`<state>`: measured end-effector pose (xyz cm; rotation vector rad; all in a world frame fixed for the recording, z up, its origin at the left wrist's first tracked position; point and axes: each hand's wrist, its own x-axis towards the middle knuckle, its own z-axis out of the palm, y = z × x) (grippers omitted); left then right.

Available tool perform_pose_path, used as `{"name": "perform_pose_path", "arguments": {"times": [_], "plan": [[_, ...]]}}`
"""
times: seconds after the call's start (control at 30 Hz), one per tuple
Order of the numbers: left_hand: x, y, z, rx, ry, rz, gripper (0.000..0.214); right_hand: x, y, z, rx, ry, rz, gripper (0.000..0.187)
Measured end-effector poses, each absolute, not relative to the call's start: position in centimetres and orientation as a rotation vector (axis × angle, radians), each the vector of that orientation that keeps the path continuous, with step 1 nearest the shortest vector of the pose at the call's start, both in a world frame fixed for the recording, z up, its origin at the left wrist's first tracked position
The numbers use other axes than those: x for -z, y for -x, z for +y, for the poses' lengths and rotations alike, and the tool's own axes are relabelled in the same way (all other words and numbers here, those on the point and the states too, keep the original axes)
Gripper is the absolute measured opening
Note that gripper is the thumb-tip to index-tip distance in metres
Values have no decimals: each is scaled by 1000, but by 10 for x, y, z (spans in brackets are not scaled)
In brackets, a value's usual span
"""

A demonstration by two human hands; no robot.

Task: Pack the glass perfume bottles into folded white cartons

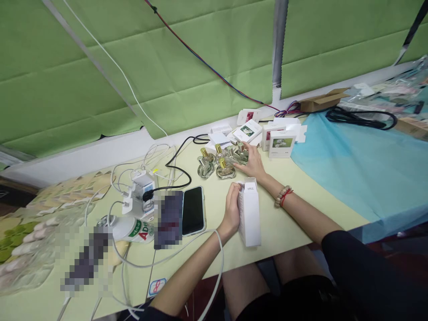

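Your left hand [231,209] is clamping a white box [251,218] low in the centre of the frame; it is standing tilted over the counter [281,227], a flap showing at its far end. Judgement: light, thin card, likely crushing under a hard squeeze; you are best holding it flat across the side walls, clear of the flap.

Left of it, a dark-screened phone [193,209] is lying flat.

Farther up, glass bottles [225,171] are clustering at centre. Your right hand [252,162] is reaching in, thumb and forefinger parted about the rightmost bottle [241,155]; I cannot tell whether they are closing on it. Judgement: small but dense, rigid, slippery, breakable; you are better taking the body's sides than the cap.

Beyond, printed cartons [282,145] are standing upper right of centre. Your hands are working apart.
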<state>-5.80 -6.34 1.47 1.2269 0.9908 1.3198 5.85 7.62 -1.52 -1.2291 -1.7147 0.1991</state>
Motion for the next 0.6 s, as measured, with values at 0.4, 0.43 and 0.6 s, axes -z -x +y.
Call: {"name": "perform_pose_path", "arguments": {"times": [0.4, 0.43, 0.6], "plan": [[-12, 58, -62, -1328, -1185, 965, 30, 10, -46, 69, 164, 1260, -1868, 34], [-12, 57, -62, -1330, -1182, 961, 29, 10, -46, 70, 171, 1258, -1871, 32], [-10, 57, -62, -1338, -1162, 952, 30, 8, -50, 71, 198, 1217, -1836, 24]]}}
